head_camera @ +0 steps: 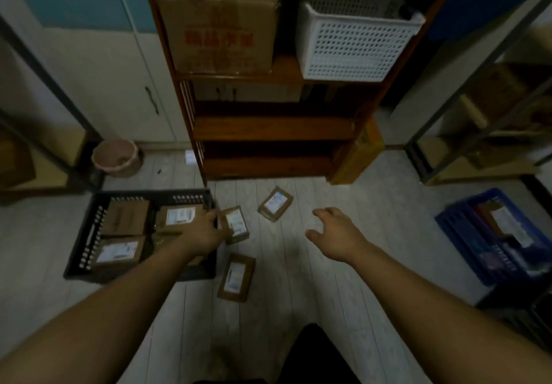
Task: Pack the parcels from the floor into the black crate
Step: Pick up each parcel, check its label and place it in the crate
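Note:
The black crate (pixel 86 234) sits on the floor at the left with three brown labelled parcels visible inside, one of them (pixel 125 217) lying at the back left. My left hand (pixel 203 232) reaches over the crate's right rim, its fingers closed on the left edge of a tilted parcel (pixel 237 225) just outside the crate. A second parcel (pixel 275 203) lies flat on the floor further back, and a third parcel (pixel 236 277) lies nearer to me. My right hand (pixel 334 234) hovers open above the floor, to the right of those parcels, holding nothing.
A wooden shelf unit (pixel 268 126) stands straight ahead, holding a cardboard box (pixel 221 31) and a white basket (pixel 349 46). A pink bucket (pixel 115 158) is at the back left. A blue crate (pixel 490 240) with parcels is at the right. Metal racks flank both sides.

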A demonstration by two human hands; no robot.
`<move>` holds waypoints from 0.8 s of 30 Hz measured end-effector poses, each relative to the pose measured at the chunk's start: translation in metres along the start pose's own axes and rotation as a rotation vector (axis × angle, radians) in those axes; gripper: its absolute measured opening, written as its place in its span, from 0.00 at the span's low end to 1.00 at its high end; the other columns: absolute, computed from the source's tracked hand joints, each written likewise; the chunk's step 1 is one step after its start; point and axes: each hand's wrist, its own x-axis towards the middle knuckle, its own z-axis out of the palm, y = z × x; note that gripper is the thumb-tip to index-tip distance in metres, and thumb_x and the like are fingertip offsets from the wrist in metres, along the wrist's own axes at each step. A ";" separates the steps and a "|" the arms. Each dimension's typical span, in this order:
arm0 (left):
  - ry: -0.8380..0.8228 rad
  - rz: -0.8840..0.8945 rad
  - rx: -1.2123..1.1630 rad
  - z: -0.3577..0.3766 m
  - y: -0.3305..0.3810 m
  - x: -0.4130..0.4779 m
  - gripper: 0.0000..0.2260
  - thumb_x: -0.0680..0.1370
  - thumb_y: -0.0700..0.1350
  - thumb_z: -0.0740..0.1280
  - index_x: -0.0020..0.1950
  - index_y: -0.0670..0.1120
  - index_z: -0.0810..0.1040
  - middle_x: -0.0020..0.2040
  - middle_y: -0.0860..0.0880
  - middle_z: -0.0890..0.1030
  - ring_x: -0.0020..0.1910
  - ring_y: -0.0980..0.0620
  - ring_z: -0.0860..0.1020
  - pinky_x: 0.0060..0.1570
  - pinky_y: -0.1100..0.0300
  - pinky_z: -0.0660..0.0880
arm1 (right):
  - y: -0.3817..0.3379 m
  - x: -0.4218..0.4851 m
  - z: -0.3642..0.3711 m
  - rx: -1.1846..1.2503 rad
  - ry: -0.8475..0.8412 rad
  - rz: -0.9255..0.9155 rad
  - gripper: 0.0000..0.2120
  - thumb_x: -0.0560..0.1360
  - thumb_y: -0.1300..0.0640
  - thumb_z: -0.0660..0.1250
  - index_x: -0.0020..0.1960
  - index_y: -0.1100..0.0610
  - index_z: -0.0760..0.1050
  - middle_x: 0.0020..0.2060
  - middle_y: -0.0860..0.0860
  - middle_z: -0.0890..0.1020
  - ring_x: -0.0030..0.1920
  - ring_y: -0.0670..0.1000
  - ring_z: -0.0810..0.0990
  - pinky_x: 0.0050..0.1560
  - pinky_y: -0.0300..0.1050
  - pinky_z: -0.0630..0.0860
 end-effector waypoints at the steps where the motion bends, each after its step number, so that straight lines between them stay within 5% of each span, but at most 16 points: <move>1: -0.008 0.001 0.040 0.009 -0.005 -0.001 0.27 0.76 0.48 0.67 0.73 0.45 0.63 0.69 0.44 0.69 0.67 0.44 0.69 0.65 0.53 0.66 | 0.004 0.008 0.008 0.012 -0.037 0.000 0.31 0.78 0.44 0.62 0.76 0.53 0.57 0.75 0.54 0.60 0.73 0.56 0.61 0.71 0.50 0.62; 5: 0.002 -0.083 0.075 0.048 -0.055 0.021 0.40 0.66 0.73 0.63 0.69 0.48 0.69 0.66 0.45 0.73 0.64 0.43 0.72 0.63 0.47 0.70 | 0.012 0.053 0.042 0.021 -0.185 -0.042 0.30 0.78 0.45 0.61 0.76 0.53 0.56 0.74 0.55 0.60 0.72 0.57 0.63 0.70 0.50 0.64; 9: 0.082 -0.242 0.021 0.081 -0.080 0.043 0.30 0.76 0.50 0.68 0.74 0.45 0.60 0.73 0.44 0.64 0.71 0.45 0.63 0.68 0.58 0.61 | 0.015 0.113 0.081 0.035 -0.288 -0.101 0.24 0.80 0.51 0.60 0.74 0.54 0.60 0.70 0.55 0.68 0.67 0.57 0.70 0.62 0.44 0.69; 18: 0.078 -0.341 -0.118 0.197 -0.206 0.192 0.30 0.76 0.48 0.67 0.75 0.45 0.60 0.73 0.46 0.65 0.70 0.47 0.66 0.64 0.63 0.63 | 0.057 0.285 0.269 0.069 -0.420 -0.126 0.30 0.78 0.44 0.60 0.76 0.54 0.57 0.73 0.55 0.63 0.69 0.57 0.67 0.65 0.49 0.70; 21: 0.045 -0.355 -0.122 0.242 -0.262 0.251 0.37 0.70 0.59 0.67 0.75 0.48 0.60 0.73 0.45 0.66 0.68 0.46 0.68 0.67 0.51 0.68 | 0.075 0.338 0.355 0.105 -0.442 -0.134 0.29 0.76 0.42 0.60 0.73 0.53 0.61 0.68 0.56 0.70 0.62 0.56 0.74 0.56 0.48 0.75; 24: 0.026 -0.349 -0.109 0.285 -0.306 0.301 0.35 0.74 0.52 0.68 0.76 0.47 0.56 0.74 0.44 0.62 0.71 0.45 0.65 0.69 0.53 0.65 | 0.091 0.376 0.428 0.166 -0.440 -0.105 0.32 0.76 0.41 0.62 0.74 0.53 0.59 0.69 0.55 0.69 0.64 0.57 0.73 0.58 0.49 0.75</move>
